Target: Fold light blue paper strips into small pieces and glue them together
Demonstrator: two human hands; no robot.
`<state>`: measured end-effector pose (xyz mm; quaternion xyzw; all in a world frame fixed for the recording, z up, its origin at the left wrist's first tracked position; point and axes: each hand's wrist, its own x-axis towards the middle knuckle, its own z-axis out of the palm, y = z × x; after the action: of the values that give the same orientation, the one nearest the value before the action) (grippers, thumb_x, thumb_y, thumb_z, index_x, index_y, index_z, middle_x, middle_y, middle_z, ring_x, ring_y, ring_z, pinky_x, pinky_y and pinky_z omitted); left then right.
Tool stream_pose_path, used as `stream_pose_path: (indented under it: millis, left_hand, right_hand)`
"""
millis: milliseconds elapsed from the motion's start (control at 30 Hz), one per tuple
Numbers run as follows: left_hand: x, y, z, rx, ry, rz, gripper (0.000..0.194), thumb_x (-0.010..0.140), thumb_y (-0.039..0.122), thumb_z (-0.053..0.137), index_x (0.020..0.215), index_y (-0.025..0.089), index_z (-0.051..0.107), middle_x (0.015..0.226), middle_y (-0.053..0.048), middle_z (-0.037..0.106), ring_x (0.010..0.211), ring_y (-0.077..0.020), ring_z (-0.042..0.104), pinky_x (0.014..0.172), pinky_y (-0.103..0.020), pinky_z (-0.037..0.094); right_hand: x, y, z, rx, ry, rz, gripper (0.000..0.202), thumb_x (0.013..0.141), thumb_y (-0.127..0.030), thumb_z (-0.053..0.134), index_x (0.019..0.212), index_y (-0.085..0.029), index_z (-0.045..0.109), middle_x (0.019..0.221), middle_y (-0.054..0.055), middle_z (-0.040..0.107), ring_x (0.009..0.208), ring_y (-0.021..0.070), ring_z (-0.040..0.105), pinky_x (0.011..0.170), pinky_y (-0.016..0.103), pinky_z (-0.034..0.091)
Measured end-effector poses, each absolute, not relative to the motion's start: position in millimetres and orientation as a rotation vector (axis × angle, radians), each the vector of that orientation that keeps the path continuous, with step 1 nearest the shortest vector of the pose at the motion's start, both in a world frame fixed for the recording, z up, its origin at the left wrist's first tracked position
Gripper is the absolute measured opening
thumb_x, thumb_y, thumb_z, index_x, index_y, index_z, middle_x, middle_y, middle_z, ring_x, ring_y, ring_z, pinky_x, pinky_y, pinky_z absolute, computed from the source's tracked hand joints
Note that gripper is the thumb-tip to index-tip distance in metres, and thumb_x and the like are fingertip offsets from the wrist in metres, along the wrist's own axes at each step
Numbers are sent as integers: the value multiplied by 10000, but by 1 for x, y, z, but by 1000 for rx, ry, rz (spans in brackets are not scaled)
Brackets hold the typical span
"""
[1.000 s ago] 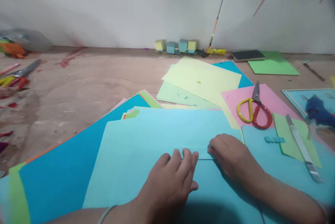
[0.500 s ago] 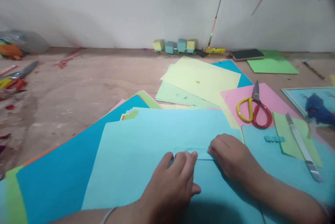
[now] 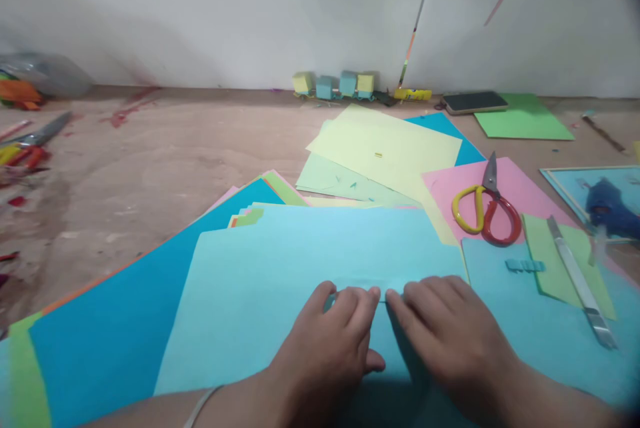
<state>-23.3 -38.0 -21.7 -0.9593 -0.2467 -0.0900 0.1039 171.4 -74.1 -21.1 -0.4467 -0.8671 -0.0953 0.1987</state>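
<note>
A pale blue paper strip [image 3: 364, 281], mostly covered by my fingers, lies on a light blue sheet [image 3: 240, 301] of nearly the same colour. My left hand [image 3: 333, 338] presses down on the strip with bent fingers, its thumb poking out to the right. Close beside it, my right hand [image 3: 453, 328] has its fingers together and curled, the tips at the strip's near edge. Only a small gap separates the two sets of fingertips. What lies beneath the fingers is hidden.
To the right are scissors [image 3: 489, 205] with yellow and red handles, a metal cutter knife [image 3: 583, 281], a folded teal paper piece [image 3: 524, 266] and a blue glue gun [image 3: 611, 205]. Small paper blocks [image 3: 334, 85], a yellow tube [image 3: 413, 94] and a phone [image 3: 475, 103] stand along the wall.
My right hand has shifted left and turned flatter, bringing its fingertips closer to my left hand and covering more of the strip's edge. The left hand has stayed almost still.
</note>
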Motion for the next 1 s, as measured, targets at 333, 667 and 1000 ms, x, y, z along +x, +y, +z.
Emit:
stream_pose_path:
  millis: [333, 667, 1000]
  left_hand:
    - [-24, -37, -20, -2836, -719, -253, 756, 600, 674, 785, 1112, 120, 729, 847, -34, 709, 735, -203, 547, 773, -364, 404]
    - [-22, -37, -22, -2852, -734, -273, 740, 607, 655, 798, 1115, 122, 725, 875, -29, 731, 775, -204, 575, 807, -364, 421]
    - [-40, -58, -18, -2576, -939, -58, 374, 897, 408, 628, 967, 59, 744, 948, -130, 715, 812, -254, 538, 787, -413, 391]
  right_hand:
    - [172, -107, -15, -1501, -2761, -645, 293, 762, -42, 500, 923, -22, 744, 720, 165, 651, 583, 229, 421, 604, 399, 277]
    - [164, -97, -18, -1387, -2642, -596, 355, 824, -76, 486, 1127, -9, 659, 576, 32, 491, 536, 205, 393, 572, 370, 220]
    - [167, -98, -29, -1338, -2674, -605, 415, 789, -24, 437, 1144, 55, 637, 553, 47, 488, 507, 201, 359, 558, 365, 165]
